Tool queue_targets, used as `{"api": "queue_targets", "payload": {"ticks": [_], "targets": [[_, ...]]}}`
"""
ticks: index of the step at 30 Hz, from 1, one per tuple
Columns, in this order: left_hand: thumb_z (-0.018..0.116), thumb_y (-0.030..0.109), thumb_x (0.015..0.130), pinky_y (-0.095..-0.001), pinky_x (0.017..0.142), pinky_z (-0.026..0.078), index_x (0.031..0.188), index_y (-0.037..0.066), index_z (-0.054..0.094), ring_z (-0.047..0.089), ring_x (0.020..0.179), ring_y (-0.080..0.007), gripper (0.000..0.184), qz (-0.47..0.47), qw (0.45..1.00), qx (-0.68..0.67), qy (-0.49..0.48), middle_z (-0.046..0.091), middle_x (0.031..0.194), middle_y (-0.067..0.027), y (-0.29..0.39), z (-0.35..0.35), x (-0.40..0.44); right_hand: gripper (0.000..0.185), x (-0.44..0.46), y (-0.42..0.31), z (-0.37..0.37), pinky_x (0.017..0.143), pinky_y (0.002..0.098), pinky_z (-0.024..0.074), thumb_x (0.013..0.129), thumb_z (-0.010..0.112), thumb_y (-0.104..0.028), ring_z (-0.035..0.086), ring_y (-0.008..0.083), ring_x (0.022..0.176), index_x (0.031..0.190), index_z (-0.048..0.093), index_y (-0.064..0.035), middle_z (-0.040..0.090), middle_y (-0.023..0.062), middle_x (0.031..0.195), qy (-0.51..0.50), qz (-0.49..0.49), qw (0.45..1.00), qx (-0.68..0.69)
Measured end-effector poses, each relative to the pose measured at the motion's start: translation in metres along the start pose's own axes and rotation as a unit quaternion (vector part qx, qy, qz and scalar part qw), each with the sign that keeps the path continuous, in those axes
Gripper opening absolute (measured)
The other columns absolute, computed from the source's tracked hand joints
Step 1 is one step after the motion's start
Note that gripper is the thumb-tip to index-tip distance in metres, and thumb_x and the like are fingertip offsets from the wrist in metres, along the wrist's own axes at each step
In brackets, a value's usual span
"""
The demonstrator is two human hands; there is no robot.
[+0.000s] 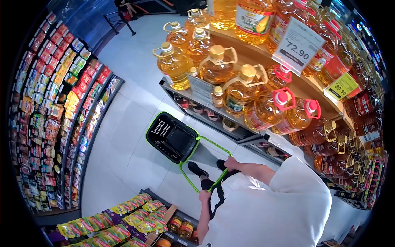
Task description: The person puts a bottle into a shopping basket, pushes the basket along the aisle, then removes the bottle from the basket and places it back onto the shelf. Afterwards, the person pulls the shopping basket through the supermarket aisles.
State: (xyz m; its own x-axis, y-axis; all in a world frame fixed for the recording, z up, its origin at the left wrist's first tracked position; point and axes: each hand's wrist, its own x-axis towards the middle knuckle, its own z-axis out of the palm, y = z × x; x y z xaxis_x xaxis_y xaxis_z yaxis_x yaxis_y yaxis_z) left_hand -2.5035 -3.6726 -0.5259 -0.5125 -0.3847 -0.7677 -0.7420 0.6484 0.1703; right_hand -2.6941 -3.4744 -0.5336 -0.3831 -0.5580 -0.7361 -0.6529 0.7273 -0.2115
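Observation:
A black rolling shopping basket (164,151) with a green rim stands on the floor in front of my feet, and nothing shows inside it. Its long green handle (215,143) reaches back towards my body. My left hand (204,196) is closed around one corner of the handle, near a box display of yellow packets. On the opposite corner, my right hand (232,164) is closed too, on the side of the oil shelves. My black shoes (198,169) are between the basket and my hands.
Large cooking oil bottles (240,94) crowd the shelves on the right, with a price sign (298,46) sticking out. Curved racks of snack packets (53,111) line the left. Yellow packets (140,218) lie at the bottom. Pale floor tiles (119,131) run between them.

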Motion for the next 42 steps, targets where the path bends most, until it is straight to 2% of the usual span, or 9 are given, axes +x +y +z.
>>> {"api": "queue_targets", "payload": {"ticks": [8,12,16,21,25,31,35,37,42], "targets": [[0.061,0.025,0.060,-0.0381,0.071,0.047,0.083,0.017,0.064,0.059,0.082,-0.0276,0.025,0.007,0.995,-0.101,0.000,0.062,0.087,-0.0103,-0.040,-0.086,0.053,0.035,0.060,-0.053,-0.073,0.080,0.0340,0.0418,0.058,0.065,-0.032,0.059,0.0253,0.078,0.083,0.064,-0.0079,0.063,0.0105,0.083,-0.034,0.012,0.999,-0.022],[0.063,0.017,0.060,-0.0389,0.069,0.047,0.078,0.016,0.063,0.057,0.083,-0.0294,0.018,0.037,0.987,-0.145,0.058,0.057,0.090,-0.0102,-0.062,-0.115,0.080,0.039,0.085,-0.084,-0.099,0.083,0.0357,0.0402,0.060,0.063,-0.036,0.059,0.0250,0.083,0.086,0.064,-0.0069,0.063,0.0109,0.087,-0.059,0.020,0.997,-0.037],[0.061,0.007,0.061,-0.0394,0.076,0.044,0.084,0.018,0.058,0.052,0.091,-0.0302,0.026,0.056,0.979,-0.170,0.094,0.047,0.102,-0.0097,-0.089,-0.136,0.111,0.041,0.110,-0.115,-0.112,0.084,0.0374,0.0392,0.060,0.062,-0.037,0.060,0.0244,0.082,0.086,0.064,-0.0061,0.063,0.0122,0.085,-0.067,0.031,0.997,-0.021],[0.059,0.000,0.059,-0.0384,0.080,0.042,0.086,0.015,0.056,0.047,0.097,-0.0323,0.031,0.131,0.946,-0.206,0.215,0.046,0.101,-0.0125,-0.116,-0.183,0.152,0.042,0.145,-0.152,-0.146,0.073,0.0357,0.0476,0.058,0.060,-0.037,0.061,0.0242,0.083,0.086,0.063,-0.0065,0.063,0.0112,0.088,-0.046,0.046,0.998,0.015],[0.059,-0.003,0.057,-0.0384,0.080,0.041,0.086,0.014,0.056,0.047,0.096,-0.0323,0.034,0.191,0.935,-0.212,0.209,0.045,0.099,-0.0129,-0.126,-0.239,0.191,0.038,0.163,-0.174,-0.168,0.071,0.0345,0.0485,0.059,0.058,-0.035,0.061,0.0250,0.079,0.082,0.064,-0.0061,0.063,0.0113,0.086,-0.033,0.080,0.995,0.046],[0.057,-0.008,0.055,-0.0391,0.080,0.040,0.085,0.014,0.056,0.047,0.094,-0.0315,0.037,0.164,0.957,-0.201,0.131,0.043,0.101,-0.0111,-0.130,-0.291,0.217,0.041,0.194,-0.188,-0.187,0.072,0.0351,0.0479,0.058,0.059,-0.039,0.061,0.0255,0.081,0.084,0.065,-0.0079,0.063,0.0111,0.087,-0.044,0.094,0.991,0.083],[0.057,-0.008,0.054,-0.0407,0.085,0.037,0.084,0.012,0.055,0.042,0.099,-0.0346,0.036,0.131,0.961,-0.146,0.192,0.042,0.104,-0.0125,-0.116,-0.312,0.216,0.046,0.218,-0.191,-0.204,0.073,0.0343,0.0471,0.058,0.062,-0.047,0.061,0.0246,0.082,0.085,0.066,-0.0099,0.063,0.0098,0.087,-0.091,0.088,0.988,0.088],[0.058,-0.007,0.055,-0.0430,0.090,0.032,0.084,0.009,0.054,0.034,0.107,-0.0401,0.033,0.122,0.925,-0.166,0.318,0.040,0.108,-0.0157,-0.104,-0.317,0.218,0.052,0.225,-0.191,-0.218,0.073,0.0336,0.0465,0.058,0.062,-0.054,0.060,0.0244,0.081,0.086,0.066,-0.0111,0.064,0.0093,0.086,-0.104,0.081,0.986,0.101],[0.064,0.006,0.056,-0.0537,0.098,0.018,0.083,0.005,0.052,0.023,0.114,-0.0468,0.029,0.183,0.914,-0.087,0.352,0.036,0.111,-0.0210,-0.064,-0.359,0.237,0.060,0.247,-0.189,-0.282,0.073,0.0340,0.0463,0.055,0.060,-0.062,0.060,0.0253,0.081,0.087,0.066,-0.0116,0.063,0.0112,0.085,-0.077,0.107,0.978,0.160]]}}
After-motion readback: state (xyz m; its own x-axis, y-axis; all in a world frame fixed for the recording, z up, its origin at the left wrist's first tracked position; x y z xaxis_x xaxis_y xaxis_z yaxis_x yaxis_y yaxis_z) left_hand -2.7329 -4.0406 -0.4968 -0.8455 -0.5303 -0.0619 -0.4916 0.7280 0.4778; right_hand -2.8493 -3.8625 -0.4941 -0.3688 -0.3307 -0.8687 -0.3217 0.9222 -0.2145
